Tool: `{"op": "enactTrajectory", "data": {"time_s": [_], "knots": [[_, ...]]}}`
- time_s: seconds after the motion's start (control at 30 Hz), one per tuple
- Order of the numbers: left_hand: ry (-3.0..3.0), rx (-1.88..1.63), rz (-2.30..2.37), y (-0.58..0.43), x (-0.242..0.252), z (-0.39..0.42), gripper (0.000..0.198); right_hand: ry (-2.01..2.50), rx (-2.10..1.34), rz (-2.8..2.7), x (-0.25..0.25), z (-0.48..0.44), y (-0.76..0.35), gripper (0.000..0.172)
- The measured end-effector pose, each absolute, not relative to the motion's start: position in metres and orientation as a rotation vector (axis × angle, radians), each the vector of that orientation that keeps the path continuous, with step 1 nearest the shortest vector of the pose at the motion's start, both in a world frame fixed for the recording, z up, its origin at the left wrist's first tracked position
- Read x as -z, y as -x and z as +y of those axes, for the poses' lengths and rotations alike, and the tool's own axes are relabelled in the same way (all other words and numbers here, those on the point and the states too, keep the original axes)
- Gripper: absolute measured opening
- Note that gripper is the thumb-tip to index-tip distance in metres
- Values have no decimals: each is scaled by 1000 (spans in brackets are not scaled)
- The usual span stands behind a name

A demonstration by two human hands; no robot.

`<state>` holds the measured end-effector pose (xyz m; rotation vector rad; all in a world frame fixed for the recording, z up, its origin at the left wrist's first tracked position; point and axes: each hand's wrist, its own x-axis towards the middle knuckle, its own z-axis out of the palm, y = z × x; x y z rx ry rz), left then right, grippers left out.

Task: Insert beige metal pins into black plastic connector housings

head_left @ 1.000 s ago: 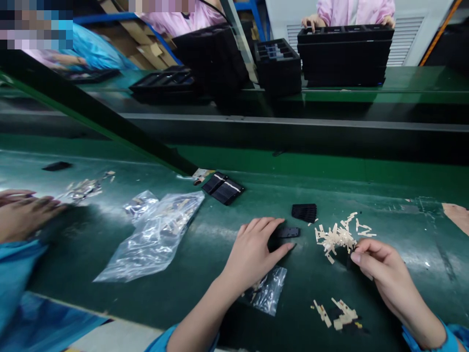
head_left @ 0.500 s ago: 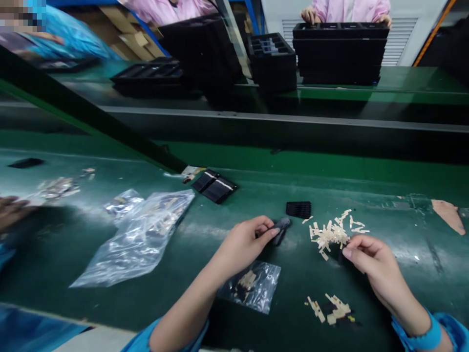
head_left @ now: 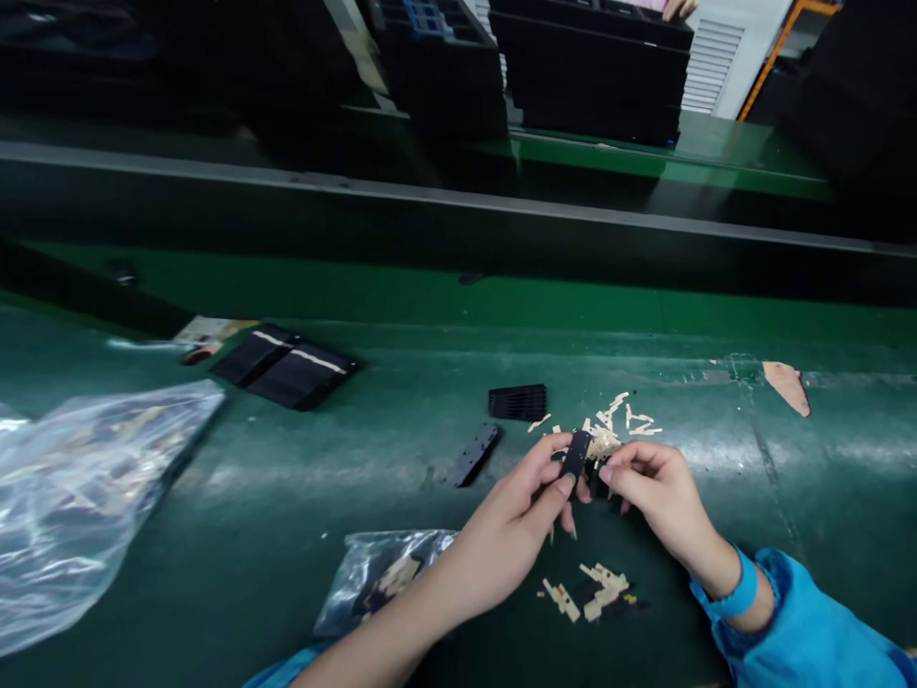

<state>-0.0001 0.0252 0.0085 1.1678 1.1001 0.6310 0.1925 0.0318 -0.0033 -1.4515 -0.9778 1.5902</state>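
Observation:
My left hand (head_left: 522, 506) is closed on a small flat black plate (head_left: 576, 453), held upright between thumb and fingers. Close beside it, my right hand (head_left: 659, 492) pinches something small and dark that its fingertips mostly hide. Just behind both hands lies a loose pile of cream-coloured strips (head_left: 608, 417), partly covered by them. To the left, a dark plate with a rounded end and small holes (head_left: 474, 457) rests on the table. A black ribbed stack of parts (head_left: 517, 402) sits behind it. Nearer me is a smaller group of cream pieces (head_left: 603, 592).
A clear bag with cream and dark pieces (head_left: 387, 573) lies partly under my left forearm. Farther left is a large clear bag (head_left: 86, 497), with black panels with white stripes (head_left: 287, 368) behind it. Black trays (head_left: 587, 72) stand stacked across the bench, a person's hand at their top.
My left hand has picked up a black plate and carried it right, beside my right hand. Another plate stays on the table. The view has swung right and down.

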Motion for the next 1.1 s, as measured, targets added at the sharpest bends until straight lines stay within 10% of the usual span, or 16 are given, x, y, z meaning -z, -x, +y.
{"op": "enactTrajectory", "data": {"time_s": [1.1], "knots": [[-1119, -562, 1045, -2, -4, 9, 55, 1525, -1682, -824, -2, 36, -192, 18]]}}
